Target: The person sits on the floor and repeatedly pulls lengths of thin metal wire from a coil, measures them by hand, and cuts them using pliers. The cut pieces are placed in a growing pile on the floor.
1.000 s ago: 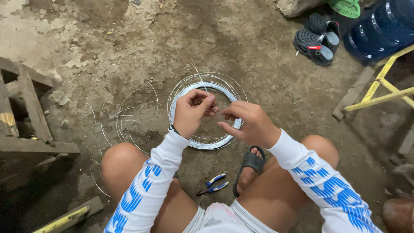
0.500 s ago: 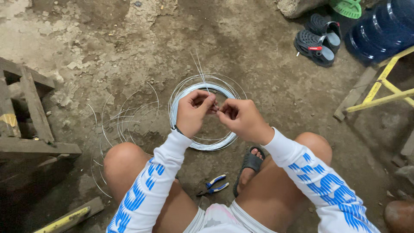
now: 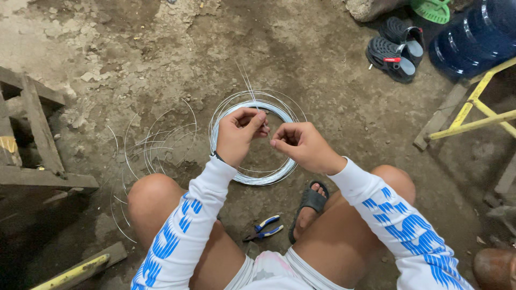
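A rough dirt floor point(image 3: 333, 96) carries a coil of wire point(image 3: 252, 142), directly beneath both hands. The left hand point(image 3: 236, 137) and right hand point(image 3: 301, 146) pinch thin wire strands point(image 3: 246, 80) between them; the strands run up and away from the fingertips. Pliers point(image 3: 263, 227) lie by the sandal, nearer the body.

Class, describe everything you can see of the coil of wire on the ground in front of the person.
The coil of wire is thin, shiny, silver-grey metal wound in many loose rings. It lies flat on the dirt floor between the person's knees. A few strands rise from it to the left hand and right hand, which pinch them above its middle; two fine ends stick up past the fingers. Its near-left part is hidden by the left hand.
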